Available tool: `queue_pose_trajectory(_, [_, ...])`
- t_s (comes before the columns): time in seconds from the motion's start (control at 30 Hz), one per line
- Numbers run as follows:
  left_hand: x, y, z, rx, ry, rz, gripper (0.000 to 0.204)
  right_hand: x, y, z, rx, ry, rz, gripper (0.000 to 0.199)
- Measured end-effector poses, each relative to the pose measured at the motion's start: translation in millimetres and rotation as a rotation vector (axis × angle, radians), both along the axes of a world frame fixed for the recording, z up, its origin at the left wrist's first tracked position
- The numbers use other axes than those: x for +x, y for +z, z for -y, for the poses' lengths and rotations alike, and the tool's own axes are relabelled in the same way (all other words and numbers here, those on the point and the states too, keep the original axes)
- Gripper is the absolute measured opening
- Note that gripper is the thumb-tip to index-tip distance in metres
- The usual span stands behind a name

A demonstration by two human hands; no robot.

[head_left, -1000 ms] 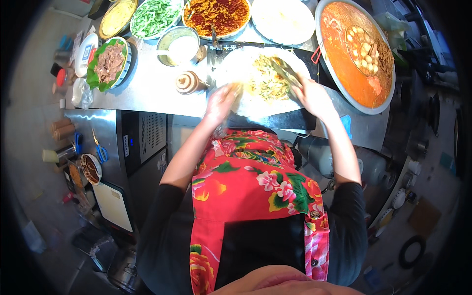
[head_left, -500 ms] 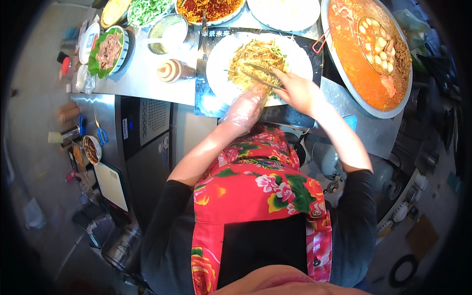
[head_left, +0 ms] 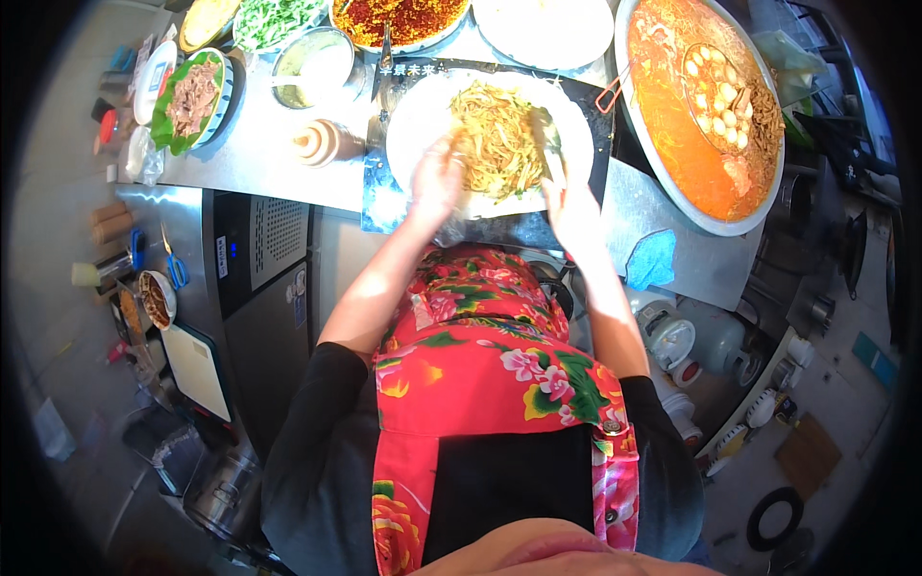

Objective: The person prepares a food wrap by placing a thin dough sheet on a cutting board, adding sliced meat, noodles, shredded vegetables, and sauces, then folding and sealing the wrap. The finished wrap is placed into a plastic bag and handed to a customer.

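A heap of shredded, noodle-like food (head_left: 497,139) lies on a broad white round base (head_left: 408,120); glare hides whether that is a plate or a thin sheet. My left hand (head_left: 437,182) is at the heap's left edge, its fingers smeared by motion and glare. At the right edge, my right hand (head_left: 573,206) is closed around metal tongs (head_left: 551,144), which point away from me along the food. Under the base is a dark square board (head_left: 377,197).
Left of the board stand a squeeze bottle (head_left: 322,142) and a sauce pot (head_left: 336,60). A bowl of meat on a leaf (head_left: 197,96) is further left. Chilli (head_left: 413,19) and greens (head_left: 274,21) line the back. A large basin of red broth (head_left: 663,144) and a blue cloth (head_left: 651,259) are right.
My hands have parted to opposite sides of the heap. The tongs have swung from across the food to its right edge. The view has shifted slightly, so surroundings sit further left.
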State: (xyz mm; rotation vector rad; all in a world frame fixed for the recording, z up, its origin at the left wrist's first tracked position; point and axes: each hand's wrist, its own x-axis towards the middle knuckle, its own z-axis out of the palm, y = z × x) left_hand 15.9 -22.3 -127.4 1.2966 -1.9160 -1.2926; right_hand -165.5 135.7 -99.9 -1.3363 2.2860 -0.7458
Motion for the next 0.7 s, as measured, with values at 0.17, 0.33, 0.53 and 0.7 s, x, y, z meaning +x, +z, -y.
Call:
queue_pose_trajectory(0.17, [9, 2, 28, 0.064, 0.064, -0.030, 0.035, -5, -8, 22, 0.053, 0.211, -0.030, 0.065])
queue_pose_trajectory(0.33, [-22, -1, 91, -0.274, -0.271, -0.022, 0.034, -16, 32, 62, -0.143, 0.270, -0.289, 0.063])
queue_pose_trajectory(0.53, [-12, 3, 81, -0.094, -0.269, -0.091, 0.034, -14, 86, -8, 0.404, 0.436, -0.255, 0.070])
queue_pose_trajectory(0.7, [-5, 3, 50, 0.205, -0.070, -0.180, 0.034, -43, 57, 12, 0.243, 0.572, -0.384, 0.059])
